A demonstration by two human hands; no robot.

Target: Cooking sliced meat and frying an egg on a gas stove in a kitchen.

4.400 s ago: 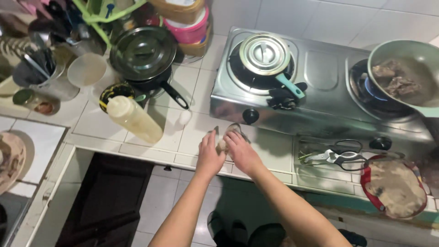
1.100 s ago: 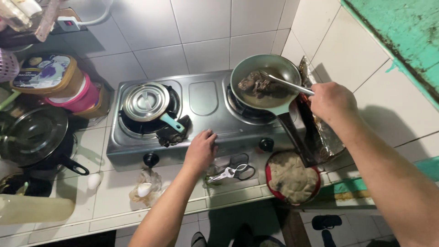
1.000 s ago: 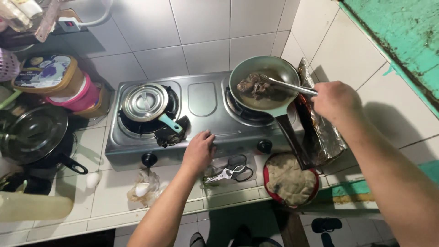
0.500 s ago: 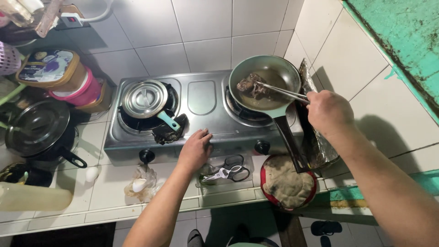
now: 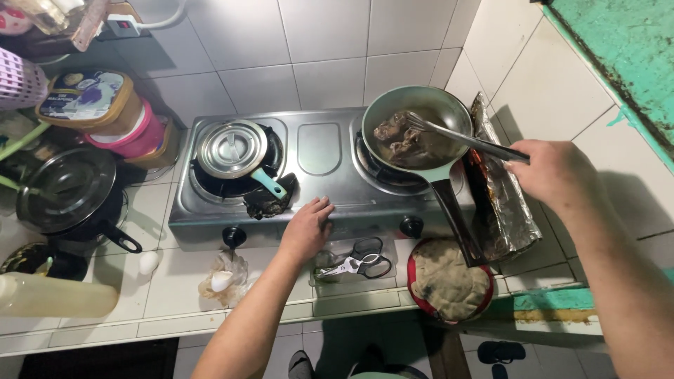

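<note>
My right hand (image 5: 554, 172) grips a metal fork (image 5: 456, 137) whose tines rest in the dark meat inside a grey frying pan (image 5: 414, 130) on the right burner of a steel two-burner stove (image 5: 319, 151). My left hand (image 5: 307, 226) rests palm-down on the stove's front edge, fingers apart, holding nothing. Just in front of it lie black-handled scissors (image 5: 358, 261) in a clear tray. On the left burner sits a small lidded pot (image 5: 232, 149) with a teal handle.
A red bowl (image 5: 449, 284) of pale food sits at the counter's front right, beside crumpled foil (image 5: 502, 203). A black lidded pan (image 5: 67, 193), stacked tubs (image 5: 105, 112), a bottle (image 5: 56, 295), an egg (image 5: 147, 262) and a plastic bag (image 5: 223, 279) crowd the left.
Earlier both hands were together at the counter edge. Since then my right hand took a fork to the pan and now stirs the meat; my left hand stays on the stove front.
</note>
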